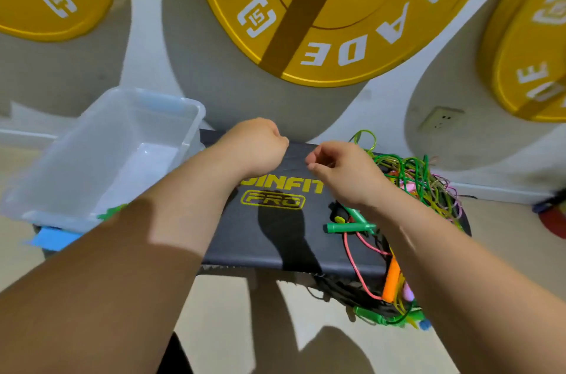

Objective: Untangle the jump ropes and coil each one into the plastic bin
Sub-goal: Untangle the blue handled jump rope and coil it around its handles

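- L hand (pixel 257 145), R hand (pixel 346 173): fingers curled above tabletop (pixel 260 251); can't tell if I'm holding anything.
- Ropes (pixel 413 177) tangled on R side, bin (pixel 101 159) on L.

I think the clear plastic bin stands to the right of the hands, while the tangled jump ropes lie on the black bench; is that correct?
Not quite: the head view shows the clear plastic bin to the left of both the left hand and the right hand. The tangled jump ropes do lie on the black bench.
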